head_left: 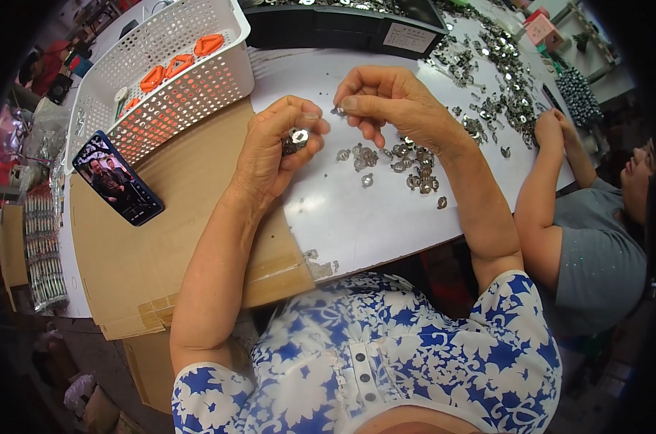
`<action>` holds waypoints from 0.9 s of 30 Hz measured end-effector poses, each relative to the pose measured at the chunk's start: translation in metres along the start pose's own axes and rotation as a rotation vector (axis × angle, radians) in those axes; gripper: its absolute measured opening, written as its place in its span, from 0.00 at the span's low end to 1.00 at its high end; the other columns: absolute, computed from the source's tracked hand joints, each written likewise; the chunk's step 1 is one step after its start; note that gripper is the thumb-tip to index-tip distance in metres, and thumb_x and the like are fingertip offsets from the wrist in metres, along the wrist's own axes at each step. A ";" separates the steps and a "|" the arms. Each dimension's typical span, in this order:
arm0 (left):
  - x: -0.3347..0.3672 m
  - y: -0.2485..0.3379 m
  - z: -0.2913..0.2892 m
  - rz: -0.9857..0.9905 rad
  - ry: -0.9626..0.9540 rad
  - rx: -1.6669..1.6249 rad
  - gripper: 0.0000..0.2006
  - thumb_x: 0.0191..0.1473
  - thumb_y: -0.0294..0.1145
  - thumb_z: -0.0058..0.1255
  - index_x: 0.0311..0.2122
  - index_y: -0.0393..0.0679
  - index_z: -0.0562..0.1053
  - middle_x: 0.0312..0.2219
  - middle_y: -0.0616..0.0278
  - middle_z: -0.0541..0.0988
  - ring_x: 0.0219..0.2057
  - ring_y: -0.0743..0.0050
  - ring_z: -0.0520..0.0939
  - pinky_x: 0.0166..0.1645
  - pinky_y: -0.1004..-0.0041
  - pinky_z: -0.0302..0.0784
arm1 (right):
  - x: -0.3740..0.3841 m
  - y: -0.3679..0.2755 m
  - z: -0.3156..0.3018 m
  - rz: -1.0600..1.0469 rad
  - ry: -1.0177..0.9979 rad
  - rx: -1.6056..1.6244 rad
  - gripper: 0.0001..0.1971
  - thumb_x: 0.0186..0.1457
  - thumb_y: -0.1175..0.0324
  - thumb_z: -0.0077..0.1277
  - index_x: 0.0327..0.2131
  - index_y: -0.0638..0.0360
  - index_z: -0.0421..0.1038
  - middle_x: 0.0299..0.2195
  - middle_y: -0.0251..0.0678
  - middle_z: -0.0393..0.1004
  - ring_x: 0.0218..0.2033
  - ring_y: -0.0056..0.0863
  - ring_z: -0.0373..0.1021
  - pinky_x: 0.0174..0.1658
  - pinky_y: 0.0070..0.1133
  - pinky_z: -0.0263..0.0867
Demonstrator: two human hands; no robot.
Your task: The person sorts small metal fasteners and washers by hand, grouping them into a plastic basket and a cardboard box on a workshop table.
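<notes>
Curled fingers of my left hand point(278, 134) hold several small shiny metal pieces point(297, 137) over the edge of the brown cardboard. My right hand point(396, 105) pinches one small metal piece point(338, 111) between thumb and forefinger, just right of the left hand and apart from it. Below the right hand, a loose cluster of small round metal parts point(418, 172) lies on the white tabletop point(342, 217). Some parts of that cluster are hidden under the right hand and wrist.
A white perforated basket point(161, 108) with orange triangular pieces point(179, 66) stands left, near a propped phone point(118, 179). At the back sits a black bin point(342, 29) of metal parts. More metal parts point(512, 79) spread right, beside another person's hand point(552, 129).
</notes>
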State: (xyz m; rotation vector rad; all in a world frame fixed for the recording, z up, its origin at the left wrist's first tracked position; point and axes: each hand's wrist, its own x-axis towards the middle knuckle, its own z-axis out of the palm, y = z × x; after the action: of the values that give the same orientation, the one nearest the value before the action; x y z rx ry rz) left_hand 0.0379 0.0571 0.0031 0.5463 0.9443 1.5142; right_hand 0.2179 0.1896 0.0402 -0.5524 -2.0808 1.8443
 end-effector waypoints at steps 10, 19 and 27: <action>0.000 -0.002 -0.003 -0.005 -0.036 0.089 0.02 0.58 0.26 0.49 0.36 0.40 0.71 0.31 0.53 0.79 0.23 0.82 0.75 0.15 0.89 0.55 | 0.006 0.014 -0.009 -0.059 0.112 -0.351 0.09 0.61 0.68 0.56 0.41 0.62 0.76 0.26 0.32 0.77 0.24 0.16 0.75 0.24 0.16 0.71; 0.002 0.003 -0.007 0.087 0.038 -0.036 0.03 0.54 0.22 0.48 0.35 0.37 0.72 0.29 0.53 0.78 0.20 0.81 0.75 0.14 0.86 0.54 | 0.012 0.043 -0.016 -0.208 0.122 -0.996 0.06 0.54 0.72 0.56 0.35 0.61 0.77 0.30 0.37 0.80 0.36 0.33 0.77 0.45 0.31 0.72; 0.007 0.001 -0.010 0.018 0.090 0.023 0.04 0.58 0.26 0.52 0.34 0.37 0.74 0.26 0.59 0.77 0.21 0.82 0.76 0.14 0.86 0.56 | 0.015 0.042 -0.019 -0.162 0.079 -0.724 0.04 0.52 0.76 0.52 0.31 0.65 0.76 0.27 0.36 0.78 0.28 0.24 0.74 0.36 0.24 0.72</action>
State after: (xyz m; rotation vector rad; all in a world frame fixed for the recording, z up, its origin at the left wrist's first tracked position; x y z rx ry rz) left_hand 0.0284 0.0611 -0.0024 0.5081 1.0294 1.5562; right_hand 0.2168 0.2173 0.0008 -0.5763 -2.6166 0.9255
